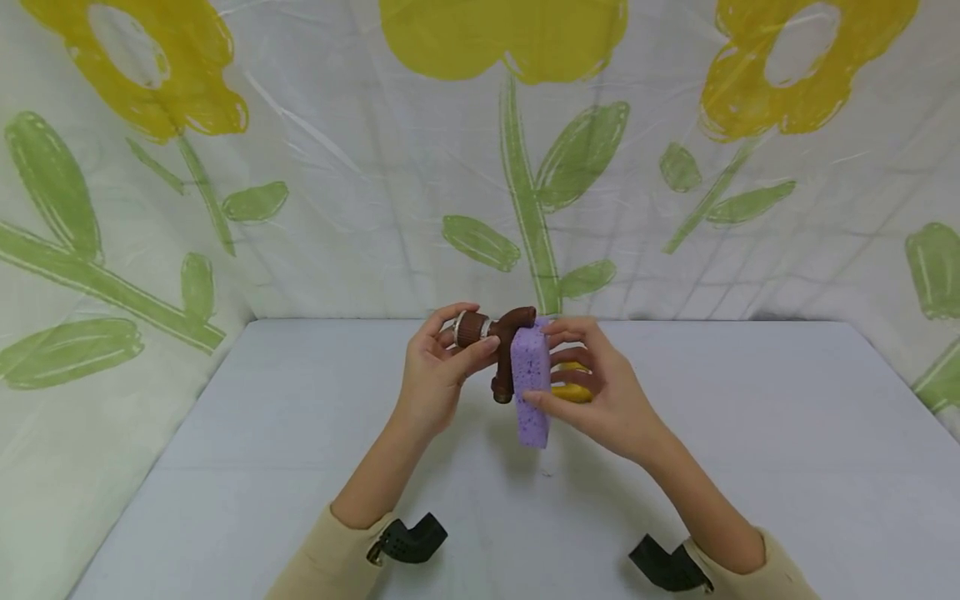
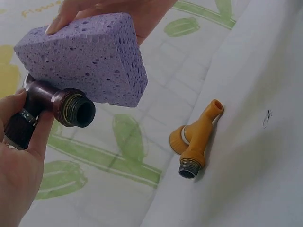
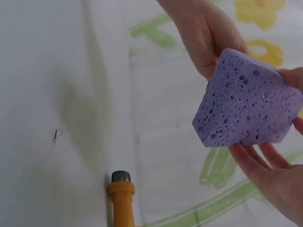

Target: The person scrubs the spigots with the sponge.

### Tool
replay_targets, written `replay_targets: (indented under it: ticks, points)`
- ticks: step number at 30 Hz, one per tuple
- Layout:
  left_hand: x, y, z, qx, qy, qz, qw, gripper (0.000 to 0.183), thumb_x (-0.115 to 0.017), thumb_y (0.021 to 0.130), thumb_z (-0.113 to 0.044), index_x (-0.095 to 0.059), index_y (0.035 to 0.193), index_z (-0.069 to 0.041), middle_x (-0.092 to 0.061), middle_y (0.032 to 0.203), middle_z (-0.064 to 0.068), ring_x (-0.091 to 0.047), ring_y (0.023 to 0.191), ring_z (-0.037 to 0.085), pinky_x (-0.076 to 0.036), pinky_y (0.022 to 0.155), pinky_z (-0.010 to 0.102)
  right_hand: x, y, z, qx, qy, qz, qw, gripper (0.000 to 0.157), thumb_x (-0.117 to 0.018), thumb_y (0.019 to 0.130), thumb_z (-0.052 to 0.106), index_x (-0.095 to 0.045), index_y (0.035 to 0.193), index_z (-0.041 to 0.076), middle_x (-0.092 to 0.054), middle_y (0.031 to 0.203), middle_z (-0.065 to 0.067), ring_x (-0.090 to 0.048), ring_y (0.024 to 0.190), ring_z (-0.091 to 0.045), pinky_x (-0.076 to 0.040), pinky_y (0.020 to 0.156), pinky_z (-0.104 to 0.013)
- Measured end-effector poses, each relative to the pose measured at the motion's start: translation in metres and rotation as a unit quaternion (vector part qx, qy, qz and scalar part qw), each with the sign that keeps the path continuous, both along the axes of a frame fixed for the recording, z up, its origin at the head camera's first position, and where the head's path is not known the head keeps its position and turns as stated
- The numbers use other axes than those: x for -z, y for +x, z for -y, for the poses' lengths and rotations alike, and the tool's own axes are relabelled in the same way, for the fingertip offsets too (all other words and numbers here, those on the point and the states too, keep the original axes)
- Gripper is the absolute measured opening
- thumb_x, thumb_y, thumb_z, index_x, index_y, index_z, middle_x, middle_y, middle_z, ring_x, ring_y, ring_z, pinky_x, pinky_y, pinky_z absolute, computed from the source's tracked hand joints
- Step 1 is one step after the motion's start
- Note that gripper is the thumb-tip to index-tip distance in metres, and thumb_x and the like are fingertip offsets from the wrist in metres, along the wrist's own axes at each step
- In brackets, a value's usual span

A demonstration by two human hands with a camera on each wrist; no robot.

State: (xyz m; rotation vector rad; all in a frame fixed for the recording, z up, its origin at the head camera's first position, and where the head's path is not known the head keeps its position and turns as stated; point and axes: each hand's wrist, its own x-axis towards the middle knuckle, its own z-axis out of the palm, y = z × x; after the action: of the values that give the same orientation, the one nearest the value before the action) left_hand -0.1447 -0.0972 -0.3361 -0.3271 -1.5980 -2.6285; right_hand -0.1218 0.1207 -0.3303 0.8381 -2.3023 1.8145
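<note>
My left hand (image 1: 435, 375) pinches a dark brown tap (image 1: 504, 358) by its ribbed knob, between thumb and fingers. The tap's threaded end shows in the left wrist view, pointing outward. In my right hand (image 1: 607, 392) is a purple porous sponge (image 1: 532, 383), gripped with the thumb on the near side and fingers behind. One face of the sponge (image 2: 90, 66) lies right against the tap body. Both things are held up above the table. In the right wrist view the sponge (image 3: 248, 104) hides the brown tap.
A yellow tap (image 2: 199, 135) with a threaded end lies on the white table (image 1: 300, 417), behind the right hand in the head view. A small dark mark (image 2: 268, 116) is on the tabletop. Beyond the table hangs a flower-printed sheet (image 1: 337, 167).
</note>
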Motion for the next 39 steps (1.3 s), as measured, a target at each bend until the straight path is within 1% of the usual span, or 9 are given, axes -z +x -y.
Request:
replay_targets:
  ticks: [3,9,13,17,21,25,32,35,39]
  points:
    - [0.0000,0.0003,0.0003,-0.001,0.004,-0.006,1.0000,0.044,-0.059,0.093,0.024,-0.060,0.125,-0.006,-0.071,0.095,0.004,-0.074,0.079,0.013,-0.066,0.079,0.030,-0.0009,0.0003,-0.0004,0.000,0.002,-0.004,1.000,0.066,-0.086,0.084,-0.003,-0.050,0.138,0.008,-0.058,0.126,-0.013,-0.069,0.104,-0.025,-0.064,0.089,-0.032]
    - [-0.0008,0.0024,-0.0005,0.004,-0.011,-0.015,0.9998,0.043,-0.060,0.093,0.023,-0.060,0.126,-0.004,-0.069,0.095,0.003,-0.074,0.080,0.013,-0.066,0.080,0.031,0.0012,-0.0044,-0.0024,0.031,0.003,-0.003,1.000,0.065,-0.084,0.083,-0.007,-0.052,0.137,0.008,-0.059,0.124,-0.011,-0.068,0.105,-0.022,-0.063,0.091,-0.032]
    - [-0.0007,0.0016,-0.0003,-0.003,-0.014,-0.014,0.9998,0.044,-0.061,0.092,0.023,-0.059,0.128,-0.003,-0.070,0.095,0.003,-0.074,0.079,0.013,-0.066,0.079,0.030,0.0027,-0.0039,-0.0016,0.019,-0.006,-0.002,1.000,0.064,-0.085,0.084,-0.007,-0.052,0.137,0.008,-0.058,0.124,-0.011,-0.069,0.105,-0.023,-0.063,0.090,-0.029]
    - [-0.0005,0.0003,0.0001,-0.006,-0.007,-0.013,0.9999,0.043,-0.060,0.092,0.023,-0.059,0.127,-0.003,-0.070,0.094,0.003,-0.074,0.079,0.012,-0.066,0.079,0.030,0.0020,-0.0021,-0.0006,0.008,-0.009,-0.010,1.000,0.065,-0.086,0.084,-0.005,-0.053,0.137,0.009,-0.059,0.125,-0.012,-0.069,0.103,-0.024,-0.064,0.088,-0.029]
    - [-0.0011,0.0011,0.0000,0.000,-0.004,-0.016,0.9999,0.043,-0.060,0.093,0.024,-0.060,0.126,-0.004,-0.070,0.095,0.003,-0.075,0.080,0.013,-0.066,0.079,0.030,0.0025,-0.0041,-0.0012,0.018,-0.004,-0.016,1.000,0.065,-0.085,0.083,-0.007,-0.053,0.138,0.008,-0.059,0.124,-0.012,-0.069,0.103,-0.022,-0.063,0.089,-0.029]
    - [-0.0013,0.0020,-0.0002,0.005,-0.006,-0.015,0.9999,0.043,-0.060,0.093,0.022,-0.059,0.128,-0.004,-0.070,0.096,0.003,-0.075,0.080,0.013,-0.066,0.080,0.031,0.0040,-0.0062,-0.0016,0.024,-0.005,-0.008,1.000,0.067,-0.084,0.084,-0.008,-0.054,0.141,0.009,-0.059,0.123,-0.011,-0.069,0.102,-0.021,-0.063,0.090,-0.027]
    - [-0.0020,0.0002,0.0005,-0.011,0.000,-0.010,0.9999,0.044,-0.059,0.093,0.024,-0.060,0.127,-0.002,-0.070,0.094,0.003,-0.074,0.079,0.012,-0.066,0.080,0.031,0.0012,-0.0015,0.0020,0.005,-0.017,0.000,1.000,0.067,-0.085,0.085,-0.003,-0.056,0.143,0.013,-0.059,0.123,-0.012,-0.069,0.100,-0.023,-0.065,0.086,-0.032]
    - [-0.0027,0.0006,-0.0001,-0.009,0.005,-0.007,0.9999,0.044,-0.059,0.093,0.025,-0.060,0.126,-0.004,-0.070,0.093,0.003,-0.074,0.079,0.012,-0.066,0.080,0.031,0.0002,-0.0013,0.0016,0.015,-0.008,-0.004,1.000,0.066,-0.085,0.086,-0.003,-0.057,0.143,0.013,-0.060,0.123,-0.012,-0.069,0.101,-0.023,-0.064,0.088,-0.030]
    - [-0.0039,0.0032,-0.0012,-0.003,0.002,-0.007,1.0000,0.043,-0.059,0.093,0.024,-0.060,0.126,-0.004,-0.071,0.094,0.002,-0.074,0.079,0.013,-0.066,0.079,0.031,0.0022,-0.0040,-0.0011,0.030,0.003,0.000,1.000,0.065,-0.083,0.087,-0.003,-0.057,0.144,0.012,-0.061,0.129,-0.012,-0.069,0.103,-0.022,-0.062,0.091,-0.027]
